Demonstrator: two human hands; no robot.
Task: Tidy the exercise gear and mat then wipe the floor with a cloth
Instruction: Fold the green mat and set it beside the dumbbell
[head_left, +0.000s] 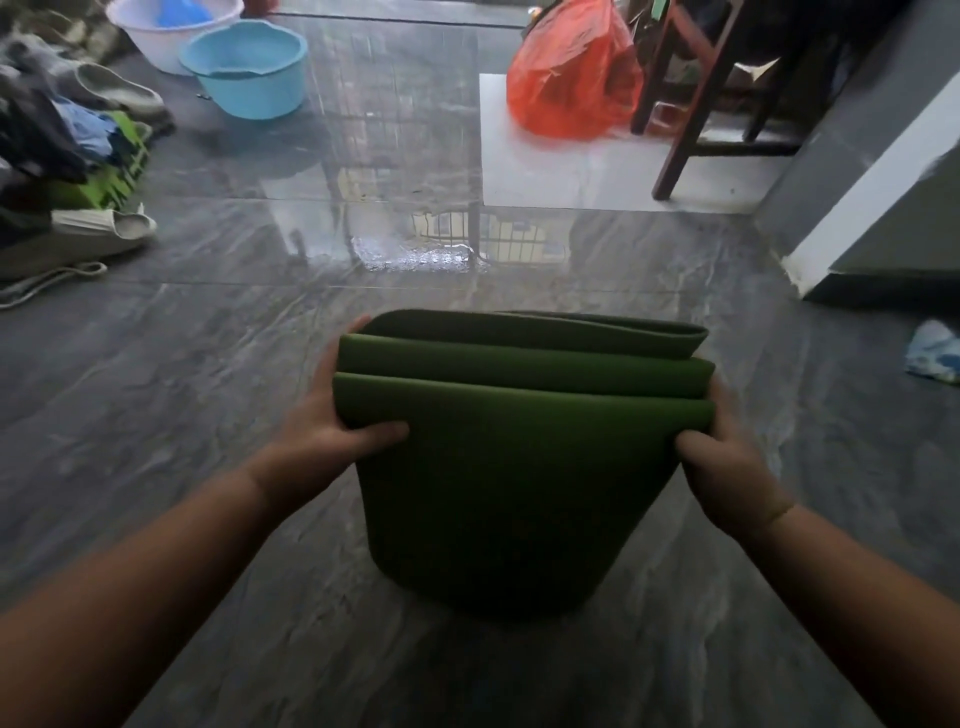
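A dark green exercise mat (519, 467), folded into several layers, is held above the grey marble floor (208, 364) in the middle of the view. My left hand (327, 421) grips its left edge, thumb on the near face and fingers behind. On the opposite edge, my right hand (722, 467) grips it the same way. The folded tops face up and the lower part hangs down in shadow. A light blue crumpled cloth (935, 353) lies on the floor at the far right.
A light blue basin (247, 67) and a white basin (166, 26) stand at the back left. Clothes, a green crate (111, 179) and slippers pile along the left. An orange plastic bag (576, 73) and a wooden chair (706, 93) are at the back right. A grey wall corner (857, 197) juts out on the right.
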